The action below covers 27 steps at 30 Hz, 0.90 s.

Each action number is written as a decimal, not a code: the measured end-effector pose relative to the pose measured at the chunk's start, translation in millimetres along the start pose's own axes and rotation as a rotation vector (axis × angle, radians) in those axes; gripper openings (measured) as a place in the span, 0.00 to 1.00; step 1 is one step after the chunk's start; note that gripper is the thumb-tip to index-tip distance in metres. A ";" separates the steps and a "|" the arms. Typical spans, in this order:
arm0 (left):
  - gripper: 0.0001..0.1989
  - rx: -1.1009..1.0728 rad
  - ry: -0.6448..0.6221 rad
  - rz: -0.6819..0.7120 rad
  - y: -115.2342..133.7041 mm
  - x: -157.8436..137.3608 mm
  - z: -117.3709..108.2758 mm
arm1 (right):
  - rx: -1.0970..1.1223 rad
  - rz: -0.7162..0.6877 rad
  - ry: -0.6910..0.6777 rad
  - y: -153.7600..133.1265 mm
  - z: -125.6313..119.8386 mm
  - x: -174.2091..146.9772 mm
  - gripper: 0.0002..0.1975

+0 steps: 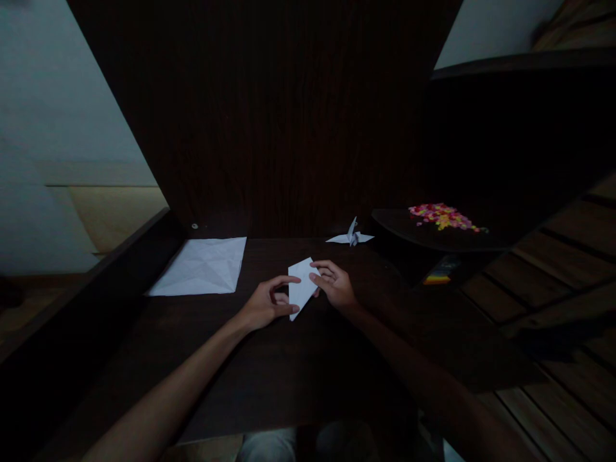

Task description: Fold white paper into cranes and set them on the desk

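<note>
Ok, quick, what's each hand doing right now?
Left hand: holding the folded paper at its left side.
Right hand: holding the same paper at its upper right edge.

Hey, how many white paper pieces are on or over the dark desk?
3: a creased sheet at left on the desk, a folded piece held by the left hand and right hand, and a paper bird near the back panel. Others could lie hidden beneath the sheet.

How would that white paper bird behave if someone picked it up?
The paper bird is probably very light, being folded paper. Its thin, outspread wings would likely bend if pinched, and its upright point might crumple easily.
</note>
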<state>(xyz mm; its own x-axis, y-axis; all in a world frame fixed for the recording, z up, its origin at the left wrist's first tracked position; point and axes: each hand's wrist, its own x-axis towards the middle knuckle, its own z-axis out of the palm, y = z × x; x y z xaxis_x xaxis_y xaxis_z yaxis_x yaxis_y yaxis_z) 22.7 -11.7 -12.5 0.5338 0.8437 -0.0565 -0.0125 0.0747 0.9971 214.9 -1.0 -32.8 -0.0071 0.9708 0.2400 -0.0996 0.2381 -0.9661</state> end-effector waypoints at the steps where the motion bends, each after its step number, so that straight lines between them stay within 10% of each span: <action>1: 0.30 -0.006 0.015 0.010 -0.6 0.6 0.0 | 0.010 0.016 -0.010 0.0 0.3 0.1 0.16; 13: 0.23 -0.011 0.187 0.065 -6.2 6.2 -5.5 | -0.067 0.086 -0.140 2.8 0.1 -0.9 0.11; 19: 0.38 -0.089 0.198 0.000 -7.3 7.3 -4.7 | 0.015 0.136 -0.234 -0.6 -0.6 -4.6 0.28; 27: 0.17 0.005 0.053 0.023 -4.7 4.8 -1.5 | -0.050 0.122 -0.313 -1.8 2.5 -9.4 0.19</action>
<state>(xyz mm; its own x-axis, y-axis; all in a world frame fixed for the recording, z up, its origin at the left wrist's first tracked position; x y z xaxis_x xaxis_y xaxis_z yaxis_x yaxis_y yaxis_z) 24.0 -7.2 -17.6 0.4878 0.8722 -0.0359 -0.0202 0.0524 0.9984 212.7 -10.6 -33.1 -0.3217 0.9376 0.1323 -0.0306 0.1294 -0.9911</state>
